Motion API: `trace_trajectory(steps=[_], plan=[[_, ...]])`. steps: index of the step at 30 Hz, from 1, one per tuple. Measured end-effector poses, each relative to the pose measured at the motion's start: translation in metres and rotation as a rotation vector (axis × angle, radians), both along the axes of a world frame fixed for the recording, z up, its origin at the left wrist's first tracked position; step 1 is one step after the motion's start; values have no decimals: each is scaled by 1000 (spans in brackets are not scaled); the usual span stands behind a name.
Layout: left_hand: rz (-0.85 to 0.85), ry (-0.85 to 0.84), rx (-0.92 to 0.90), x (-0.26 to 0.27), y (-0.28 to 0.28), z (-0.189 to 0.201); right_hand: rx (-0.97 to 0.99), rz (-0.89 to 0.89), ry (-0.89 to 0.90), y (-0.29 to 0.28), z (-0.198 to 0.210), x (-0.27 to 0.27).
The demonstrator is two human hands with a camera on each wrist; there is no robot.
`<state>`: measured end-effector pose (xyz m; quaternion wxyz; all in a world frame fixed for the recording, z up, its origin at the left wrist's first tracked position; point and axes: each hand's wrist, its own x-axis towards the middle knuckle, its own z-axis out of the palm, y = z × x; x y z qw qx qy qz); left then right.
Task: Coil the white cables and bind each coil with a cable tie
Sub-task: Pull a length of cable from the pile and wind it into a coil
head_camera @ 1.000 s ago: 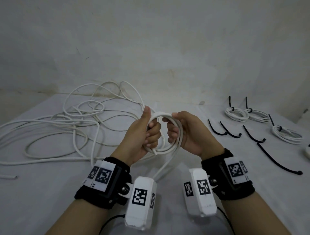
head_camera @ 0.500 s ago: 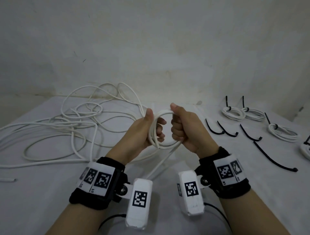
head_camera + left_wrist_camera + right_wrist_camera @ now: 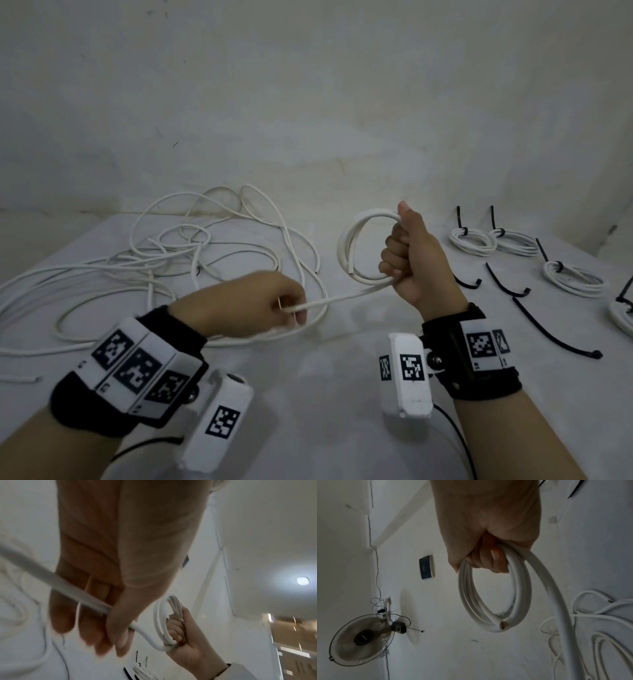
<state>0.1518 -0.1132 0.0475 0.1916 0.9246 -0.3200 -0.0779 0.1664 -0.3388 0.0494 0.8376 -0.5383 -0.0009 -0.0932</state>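
At two o'clock from the left hand (image 3: 239,305), the right hand (image 3: 414,260) is fisted round a small upright coil (image 3: 356,250) of white cable, gripping all the turns on their right side. A taut run of cable (image 3: 342,300) leaves the bottom of the coil toward eight o'clock and passes through the left hand, whose thumb and curled fingers (image 3: 85,622) pinch it. Both are held above the table (image 3: 325,394).

It looks stiff and springy, light, with a smooth jacket that probably slips through a loose grip; the turns likely spring open unless clamped together, so the hold belongs across all turns at one spot. It is round, thick and plain white, with a cut end showing copper (image 3: 502,623). Loose cables (image 3: 137,274) sprawl at ten o'clock; black ties (image 3: 555,337) and bound coils (image 3: 472,240) lie at three.
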Motion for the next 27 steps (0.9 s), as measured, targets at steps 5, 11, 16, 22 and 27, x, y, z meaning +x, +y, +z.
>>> trace_trajectory(steps=[5, 11, 16, 22, 27], plan=[[125, -656, -88, 3, 11, 19, 21, 66, 40, 10, -3, -1], [355, -907, -415, -4, 14, 10, 111, 104, 88, 18, -4, -5], [457, -543, -1028, -2, 1, -5, 151, 119, 101, 28, -8, -5], [513, -142, -1462, 1, -14, -4, 218, 82, 104, 29, -13, -2], [485, -78, -1414, 2, -17, 3, 288, 15, 62, 25, -13, -1]])
